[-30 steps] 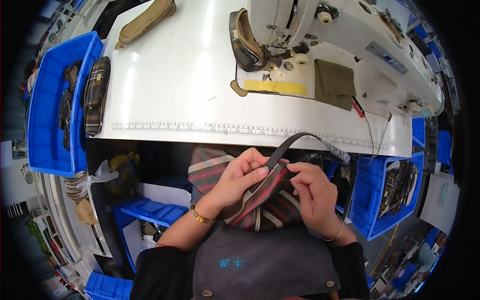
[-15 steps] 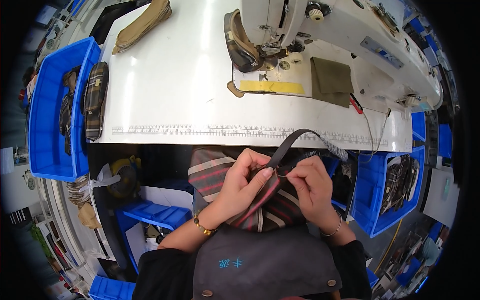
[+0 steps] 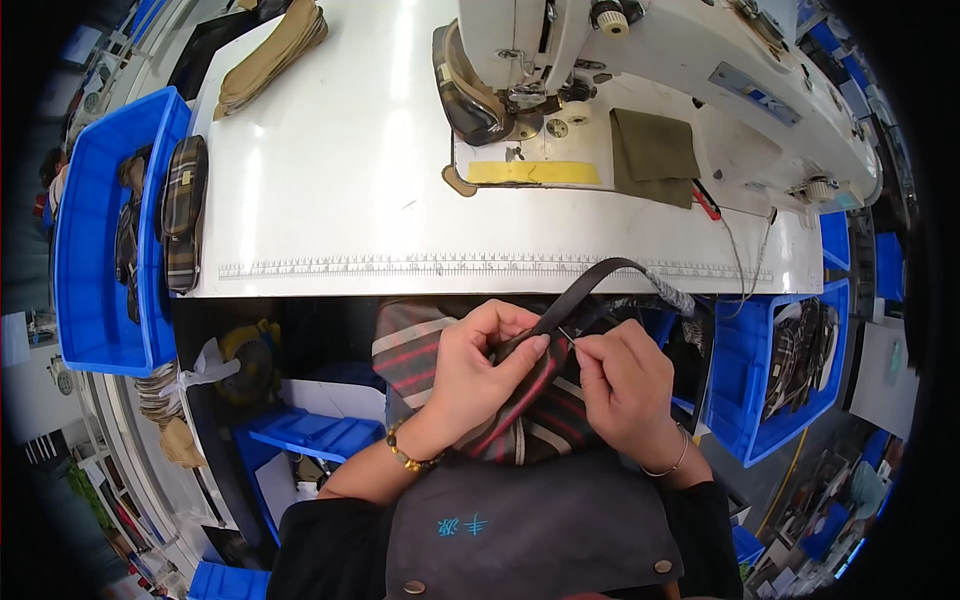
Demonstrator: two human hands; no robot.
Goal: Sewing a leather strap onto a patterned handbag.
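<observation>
The white table [image 3: 330,200] stretched beyond the striped cloth [image 3: 412,345], which lay over the lap, its long fold slanting from lower left to upper right. The left hand [image 3: 485,365] pinched that fold; the right hand [image 3: 628,375] pinched a needle-like sliver. A dark strap [image 3: 575,291] arched rightward from the left thumb. The sliver [image 3: 567,334] pointed up-left.

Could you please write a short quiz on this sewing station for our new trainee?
1. What colour is the strip on the bed of the sewing machine? A) red B) yellow C) green
2. True or false: the left hand holds striped fabric.
3. Fill in: the folded olive cloth lies to the ____ of that strip in the picture.

Key: 1. B; 2. true; 3. right.
</observation>
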